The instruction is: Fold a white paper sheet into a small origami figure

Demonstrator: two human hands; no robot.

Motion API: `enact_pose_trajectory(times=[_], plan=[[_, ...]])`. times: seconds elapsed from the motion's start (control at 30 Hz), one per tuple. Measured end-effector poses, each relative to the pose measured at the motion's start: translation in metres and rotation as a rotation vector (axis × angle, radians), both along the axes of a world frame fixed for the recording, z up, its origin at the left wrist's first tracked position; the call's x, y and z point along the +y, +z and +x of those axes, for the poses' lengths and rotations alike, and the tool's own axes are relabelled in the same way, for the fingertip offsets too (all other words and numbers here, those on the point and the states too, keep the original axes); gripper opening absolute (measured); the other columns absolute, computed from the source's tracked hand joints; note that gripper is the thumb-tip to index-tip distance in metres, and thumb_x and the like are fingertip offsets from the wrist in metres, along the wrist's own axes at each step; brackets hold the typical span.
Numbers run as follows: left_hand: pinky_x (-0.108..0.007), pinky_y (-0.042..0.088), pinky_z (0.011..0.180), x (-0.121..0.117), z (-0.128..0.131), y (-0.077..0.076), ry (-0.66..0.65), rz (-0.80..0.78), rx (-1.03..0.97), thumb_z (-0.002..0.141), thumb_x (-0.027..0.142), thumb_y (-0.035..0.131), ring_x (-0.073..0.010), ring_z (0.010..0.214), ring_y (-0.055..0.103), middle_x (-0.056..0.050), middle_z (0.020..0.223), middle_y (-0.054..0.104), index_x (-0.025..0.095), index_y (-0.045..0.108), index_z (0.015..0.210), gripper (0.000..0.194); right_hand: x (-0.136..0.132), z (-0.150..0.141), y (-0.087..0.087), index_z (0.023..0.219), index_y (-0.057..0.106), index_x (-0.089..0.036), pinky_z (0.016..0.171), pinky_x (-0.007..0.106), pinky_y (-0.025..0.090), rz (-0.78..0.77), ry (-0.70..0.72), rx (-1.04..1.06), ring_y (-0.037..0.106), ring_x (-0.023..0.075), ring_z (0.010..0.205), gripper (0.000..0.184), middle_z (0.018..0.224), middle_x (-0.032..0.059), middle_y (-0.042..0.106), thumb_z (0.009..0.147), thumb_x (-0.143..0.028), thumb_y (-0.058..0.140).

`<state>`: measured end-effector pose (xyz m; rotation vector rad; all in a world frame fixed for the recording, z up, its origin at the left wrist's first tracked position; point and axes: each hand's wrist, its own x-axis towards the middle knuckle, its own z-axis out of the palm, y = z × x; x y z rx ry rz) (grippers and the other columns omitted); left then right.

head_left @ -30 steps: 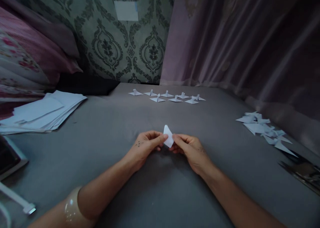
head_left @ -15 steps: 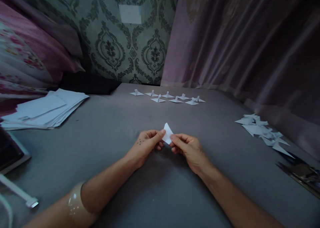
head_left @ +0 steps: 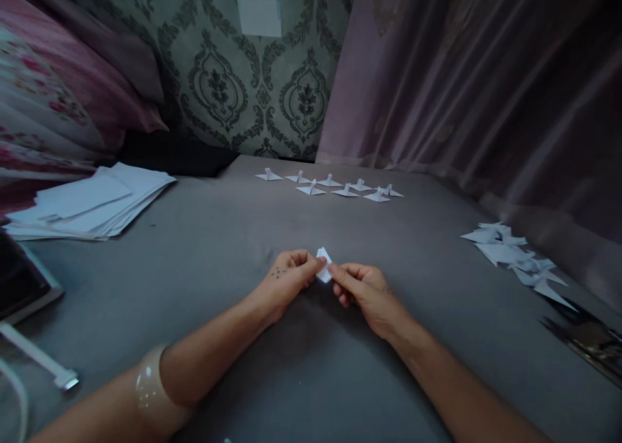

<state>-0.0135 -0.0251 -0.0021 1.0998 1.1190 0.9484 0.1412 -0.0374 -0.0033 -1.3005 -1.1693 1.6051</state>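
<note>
Between my two hands is a small folded piece of white paper [head_left: 323,273], held just above the grey surface [head_left: 272,385]. My left hand [head_left: 294,274] pinches it from the left, the thumb lying over its upper part. From the other side my right hand [head_left: 359,287] grips the lower right edge between thumb and fingers. Folded paper cranes [head_left: 311,189] stand in two rows farther back. More folded white paper shapes [head_left: 515,255] lie in a heap to the right. My fingertips behind the paper are partly hidden.
A stack of white sheets [head_left: 140,193] lies at the left, beside a black cloth [head_left: 184,157]. Nearer on that side are a dark-screened device [head_left: 22,278] and a white cable [head_left: 41,359]. Dark, shiny objects [head_left: 583,339] sit at the right edge. Curtains [head_left: 389,74] hang behind.
The paper in my hands looks narrower now, and my left thumb has moved farther over it. The background has shifted slightly as the camera moved.
</note>
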Motion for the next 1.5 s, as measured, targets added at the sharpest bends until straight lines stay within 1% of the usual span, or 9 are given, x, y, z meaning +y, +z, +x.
enact_pose_trajectory(times=[0.27, 0.53, 0.73, 0.87, 0.97, 1.1, 1.2, 1.37, 1.5], plan=[[-0.023, 0.030, 0.052, -0.001, -0.001, 0.001, -0.098, 0.019, -0.038, 0.077, 0.059, 0.056, -0.0093, 0.052, 0.044, 0.000, 0.057, 0.052, 0.014, 0.060, 0.066, 0.047, 0.002, -0.002, 0.003, 0.058, 0.054, -0.016, 0.044, 0.020, 0.027, -0.018, -0.047, 0.090, 0.038, 0.0050, 0.045, 0.041, 0.051, -0.0057, 0.047, 0.068, -0.053, 0.070], [-0.023, 0.033, 0.057, -0.005, 0.000, 0.004, -0.143, 0.104, -0.037, 0.078, 0.042, 0.064, -0.0093, 0.059, 0.044, 0.000, 0.063, 0.056, 0.012, 0.062, 0.073, 0.031, 0.002, 0.002, 0.002, 0.064, 0.054, -0.017, 0.052, 0.022, 0.035, 0.186, -0.029, -0.056, 0.043, 0.0076, 0.052, 0.040, 0.057, -0.0040, 0.049, 0.083, -0.052, 0.055], [-0.023, 0.035, 0.063, -0.001, -0.007, 0.008, -0.216, 0.327, 0.045, 0.084, 0.040, 0.057, -0.0111, 0.067, 0.046, 0.001, 0.069, 0.052, 0.013, 0.058, 0.074, 0.028, 0.003, 0.009, 0.010, 0.099, 0.064, -0.020, 0.064, 0.024, 0.043, 0.284, -0.025, -0.012, 0.056, 0.0118, 0.072, 0.033, 0.083, 0.0007, 0.065, 0.078, -0.045, 0.066], [-0.024, 0.036, 0.065, 0.001, -0.011, 0.007, -0.277, 0.525, 0.214, 0.087, 0.036, 0.054, -0.0110, 0.069, 0.044, 0.001, 0.069, 0.048, 0.014, 0.056, 0.071, 0.027, 0.004, 0.012, 0.012, 0.094, 0.068, -0.021, 0.078, 0.027, 0.045, 0.325, 0.054, 0.028, 0.060, 0.0142, 0.083, 0.024, 0.089, 0.0012, 0.069, 0.076, -0.037, 0.070], [-0.023, 0.040, 0.065, 0.001, -0.009, 0.005, -0.233, 0.497, 0.196, 0.086, 0.034, 0.058, -0.0108, 0.069, 0.047, 0.001, 0.071, 0.051, 0.014, 0.059, 0.074, 0.023, 0.004, 0.011, 0.012, 0.083, 0.071, -0.021, 0.077, 0.028, 0.045, 0.414, 0.025, -0.053, 0.060, 0.0149, 0.079, 0.015, 0.080, 0.0007, 0.068, 0.078, -0.035, 0.069], [-0.026, 0.051, 0.066, -0.001, 0.000, 0.001, -0.115, 0.289, -0.143, 0.078, 0.030, 0.067, -0.0147, 0.079, 0.058, -0.004, 0.089, 0.062, 0.015, 0.061, 0.093, 0.022, 0.003, 0.006, 0.009, 0.081, 0.072, -0.020, 0.074, 0.028, 0.046, 0.509, -0.080, -0.150, 0.060, 0.0156, 0.078, 0.015, 0.080, 0.0016, 0.067, 0.080, -0.034, 0.066], [-0.030, 0.055, 0.072, -0.004, 0.004, 0.001, -0.038, 0.224, -0.239, 0.077, 0.025, 0.068, -0.0153, 0.079, 0.063, -0.004, 0.088, 0.067, 0.014, 0.062, 0.091, 0.019, 0.001, 0.001, 0.005, 0.085, 0.066, -0.021, 0.069, 0.027, 0.048, 0.521, -0.155, -0.159, 0.061, 0.0144, 0.073, 0.014, 0.077, 0.0002, 0.066, 0.079, -0.033, 0.068], [-0.022, 0.052, 0.071, -0.005, 0.002, 0.003, 0.077, 0.416, -0.072, 0.080, 0.018, 0.065, -0.0119, 0.074, 0.064, -0.001, 0.077, 0.068, 0.015, 0.066, 0.086, 0.008, 0.001, 0.002, 0.002, 0.102, 0.051, -0.026, 0.071, 0.030, 0.051, 0.747, -0.354, -0.294, 0.060, 0.0146, 0.079, 0.036, 0.090, -0.0006, 0.060, 0.073, -0.023, 0.074], [-0.018, 0.050, 0.068, -0.005, -0.003, 0.002, 0.111, 0.577, 0.136, 0.083, 0.015, 0.061, -0.0108, 0.074, 0.063, 0.000, 0.080, 0.069, 0.017, 0.066, 0.093, 0.012, -0.002, 0.010, 0.011, 0.108, 0.055, -0.028, 0.078, 0.032, 0.051, 1.089, -0.318, -0.515, 0.057, 0.0148, 0.089, 0.037, 0.105, 0.0027, 0.051, 0.077, -0.013, 0.068]])
